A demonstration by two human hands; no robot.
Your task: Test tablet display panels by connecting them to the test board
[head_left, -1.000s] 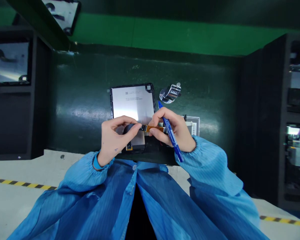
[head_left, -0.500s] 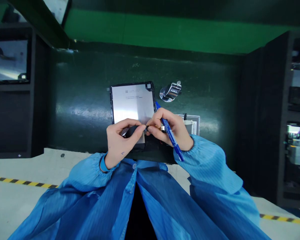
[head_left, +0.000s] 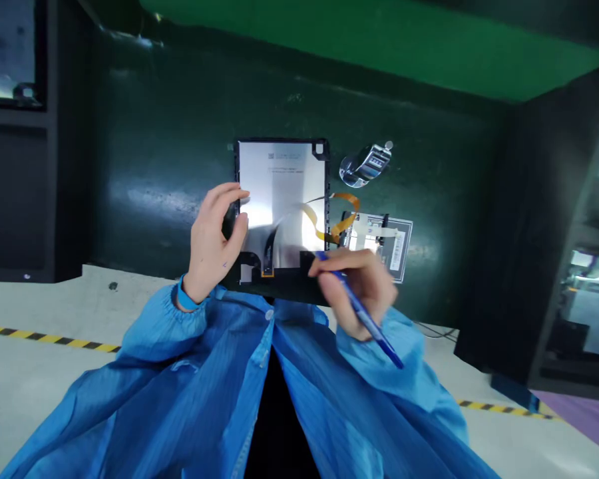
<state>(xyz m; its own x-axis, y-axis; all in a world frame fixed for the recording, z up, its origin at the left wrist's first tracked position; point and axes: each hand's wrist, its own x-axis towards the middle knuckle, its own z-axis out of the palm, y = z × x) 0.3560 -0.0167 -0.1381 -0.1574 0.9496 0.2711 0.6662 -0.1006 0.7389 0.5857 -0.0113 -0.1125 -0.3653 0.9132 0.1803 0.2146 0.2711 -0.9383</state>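
The display panel [head_left: 282,193] lies flat, silvery back up, black frame all round, a small printed label near its far edge; the left hand [head_left: 214,243] grips its left edge, thumb over the rim, fingers curled on the frame; a black strip runs along the near end, just by the right hand's fingertips; an orange flex cable [head_left: 337,219] loops up off the panel's right side, free, beyond the right hand [head_left: 359,283]; the blue pen [head_left: 364,316] sits pinched in that hand, tip resting at the panel's near right corner, barrel slanting back toward the sleeve.
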